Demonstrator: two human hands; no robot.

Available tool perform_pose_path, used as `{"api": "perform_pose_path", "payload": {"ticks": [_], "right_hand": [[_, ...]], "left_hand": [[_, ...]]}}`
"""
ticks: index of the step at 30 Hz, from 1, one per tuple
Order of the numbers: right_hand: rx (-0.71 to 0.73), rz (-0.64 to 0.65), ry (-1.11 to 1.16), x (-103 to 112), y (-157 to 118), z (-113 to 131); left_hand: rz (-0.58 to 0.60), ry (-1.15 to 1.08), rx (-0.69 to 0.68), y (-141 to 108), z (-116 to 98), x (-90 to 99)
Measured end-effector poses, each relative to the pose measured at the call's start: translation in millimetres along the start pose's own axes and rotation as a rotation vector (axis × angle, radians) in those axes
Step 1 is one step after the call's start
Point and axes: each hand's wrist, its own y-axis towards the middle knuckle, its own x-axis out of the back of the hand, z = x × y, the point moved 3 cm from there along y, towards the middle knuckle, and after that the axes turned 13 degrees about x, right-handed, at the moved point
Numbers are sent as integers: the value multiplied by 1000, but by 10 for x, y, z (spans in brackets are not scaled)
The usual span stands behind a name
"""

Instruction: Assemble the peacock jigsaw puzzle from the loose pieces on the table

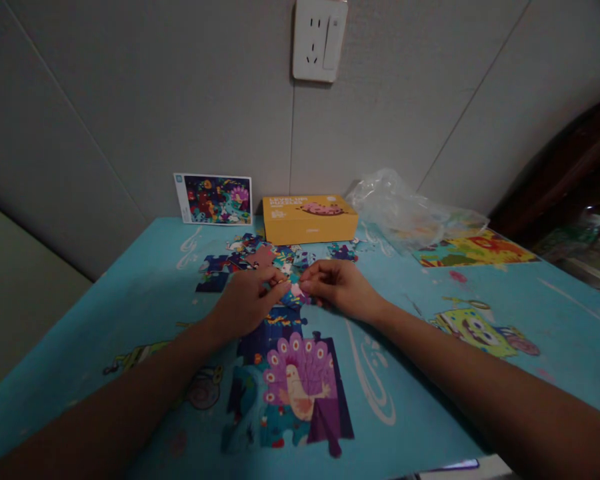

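Observation:
My left hand [247,300] and my right hand [341,287] meet over the middle of the table, fingers pinched. Between their fingertips is a small, light-coloured puzzle piece [297,291] with pink and blue on it; the fingers partly cover it. Nearer to me lies a joined section of puzzle [303,380] showing a purple peacock-like bird. Just beyond my hands, loose puzzle pieces [260,257] lie in a heap, some overlapping. A dark blue piece [213,283] rests left of that heap.
Against the wall stand a picture card [217,199] and a yellow puzzle box [310,223]. Right of the box, a crumpled clear plastic bag [397,207] lies by a yellow printed sheet [480,250]. A blue cartoon-patterned cloth [410,387] covers the table. A socket [320,40] is on the wall.

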Motion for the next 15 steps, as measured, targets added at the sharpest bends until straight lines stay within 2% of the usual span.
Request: {"api": "perform_pose_path", "payload": {"ticks": [2, 4, 6, 9, 12, 15], "right_hand": [[62, -120, -245, 188, 23, 7], [64, -334, -575, 447, 31, 9], [28, -410, -889, 640, 30, -14], [-110, -343, -1104, 772, 23, -130], [-187, -277, -1116, 786, 15, -224], [-201, -302, -1071, 801, 25, -222]], "left_hand": [[-66, -93, 52, 9, 5, 49], [-175, -190, 136, 25, 26, 119], [-277, -271, 218, 42, 56, 182], [-334, -372, 313, 69, 97, 220], [-337, -420, 363, 82, 114, 213], [-323, -444, 356, 82, 111, 203]]}}
